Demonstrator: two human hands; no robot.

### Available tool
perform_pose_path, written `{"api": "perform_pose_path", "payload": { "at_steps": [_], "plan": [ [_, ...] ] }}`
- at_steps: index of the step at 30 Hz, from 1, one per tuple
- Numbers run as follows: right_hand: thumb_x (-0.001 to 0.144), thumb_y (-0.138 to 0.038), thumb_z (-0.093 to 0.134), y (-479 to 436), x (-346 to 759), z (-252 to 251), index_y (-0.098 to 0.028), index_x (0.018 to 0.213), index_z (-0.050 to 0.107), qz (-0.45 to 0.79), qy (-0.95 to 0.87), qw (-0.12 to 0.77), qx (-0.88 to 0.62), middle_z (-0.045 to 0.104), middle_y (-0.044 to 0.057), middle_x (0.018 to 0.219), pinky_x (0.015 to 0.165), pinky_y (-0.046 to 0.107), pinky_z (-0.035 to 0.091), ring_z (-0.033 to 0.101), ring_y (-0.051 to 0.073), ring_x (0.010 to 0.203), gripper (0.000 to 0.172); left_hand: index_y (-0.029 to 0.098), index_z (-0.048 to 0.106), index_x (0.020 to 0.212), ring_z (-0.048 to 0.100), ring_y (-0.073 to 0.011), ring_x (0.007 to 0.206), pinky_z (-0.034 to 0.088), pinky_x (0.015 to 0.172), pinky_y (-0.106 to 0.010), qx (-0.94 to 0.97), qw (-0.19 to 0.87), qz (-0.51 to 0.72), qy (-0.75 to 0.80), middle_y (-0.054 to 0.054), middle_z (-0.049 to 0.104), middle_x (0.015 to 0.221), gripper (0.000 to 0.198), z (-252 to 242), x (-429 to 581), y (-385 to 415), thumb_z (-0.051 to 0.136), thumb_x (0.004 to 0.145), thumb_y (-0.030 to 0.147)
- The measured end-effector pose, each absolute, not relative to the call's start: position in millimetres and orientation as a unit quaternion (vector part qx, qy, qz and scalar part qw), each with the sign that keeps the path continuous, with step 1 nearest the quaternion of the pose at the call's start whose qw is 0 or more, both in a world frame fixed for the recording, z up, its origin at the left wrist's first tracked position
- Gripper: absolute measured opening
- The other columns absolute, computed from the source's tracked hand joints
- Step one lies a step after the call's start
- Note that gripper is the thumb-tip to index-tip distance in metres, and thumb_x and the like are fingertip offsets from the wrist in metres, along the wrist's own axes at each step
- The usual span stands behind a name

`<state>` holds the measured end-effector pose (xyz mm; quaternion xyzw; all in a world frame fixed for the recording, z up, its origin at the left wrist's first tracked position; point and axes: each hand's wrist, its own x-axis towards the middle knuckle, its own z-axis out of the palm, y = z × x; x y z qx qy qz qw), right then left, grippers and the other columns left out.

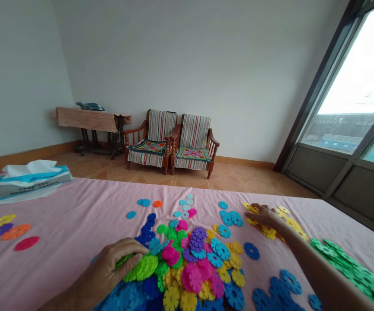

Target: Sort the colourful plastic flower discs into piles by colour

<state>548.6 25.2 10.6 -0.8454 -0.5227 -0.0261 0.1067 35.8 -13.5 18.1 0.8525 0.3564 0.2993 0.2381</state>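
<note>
My left hand point(120, 261) is closed round a cluster of light-green notched plastic discs point(143, 268), thumb and fingers on either side of it. Beneath and beside it spreads a mixed heap, with pink discs point(193, 276), purple discs point(198, 239) and blue discs point(122, 296). My right arm stretches to the far right, where my right hand point(264, 216) rests over a group of yellow discs point(293, 226). Its fingers look apart and touch the discs; their tips are partly hard to make out.
A pink cloth point(86, 216) covers the table. Green discs point(352, 268) lie at the right, and dark-blue discs point(279, 289) at the front right. A tissue pack point(33, 181) stands at the left. Two wooden chairs point(169, 147) stand beyond the table, by the wall.
</note>
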Motion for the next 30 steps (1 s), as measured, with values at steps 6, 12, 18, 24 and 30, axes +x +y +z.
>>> {"api": "perform_pose_path", "payload": {
  "at_steps": [6,12,18,24,30],
  "plan": [
    [0.075,-0.059,0.058,-32,485,15,-0.033,0.12,0.061,0.075,-0.632,0.104,-0.765,0.057,0.009,0.126,0.095,0.051,0.038,0.049,0.034,0.118,0.052,0.023,0.07,0.093,0.066,-0.0149,0.09,0.05,0.082,-0.018,0.862,0.214,0.308,0.34,-0.002,0.071,0.093,0.021,12,36,-11,0.052,0.091,0.032],
    [0.085,-0.056,0.045,-41,471,27,-0.028,0.132,0.05,0.213,-0.684,0.255,-0.649,0.059,0.007,0.126,0.09,0.036,0.048,0.059,0.022,0.109,0.055,0.023,0.07,0.092,0.066,-0.0139,0.089,0.05,0.082,-0.016,0.868,0.202,0.306,0.333,-0.001,0.071,0.093,0.021,6,33,-7,0.051,0.092,0.031],
    [0.075,-0.064,0.047,8,576,19,-0.008,0.138,0.04,0.01,-0.431,0.235,-0.871,0.045,0.027,0.136,0.098,0.063,0.029,0.036,0.046,0.128,0.084,0.024,0.07,0.091,0.067,-0.0136,0.088,0.05,0.081,-0.015,0.868,0.202,0.307,0.334,0.0,0.071,0.092,0.018,6,33,-7,0.053,0.09,0.029],
    [0.07,-0.08,0.034,26,637,-13,-0.024,0.138,0.043,0.041,-0.303,0.129,-0.943,0.04,0.019,0.143,0.098,0.062,0.027,0.033,0.046,0.13,0.089,0.023,0.069,0.091,0.066,-0.0139,0.089,0.05,0.081,-0.016,0.872,0.201,0.297,0.333,-0.001,0.071,0.092,0.019,5,32,-8,0.051,0.091,0.025],
    [0.07,-0.079,0.035,8,581,-1,-0.029,0.128,0.052,0.043,-0.378,0.111,-0.918,0.046,0.018,0.135,0.091,0.065,0.029,0.037,0.043,0.126,0.078,0.022,0.069,0.091,0.065,-0.0142,0.09,0.049,0.082,-0.017,0.867,0.201,0.304,0.339,-0.002,0.07,0.093,0.021,5,34,-9,0.05,0.092,0.028]
  ]
}}
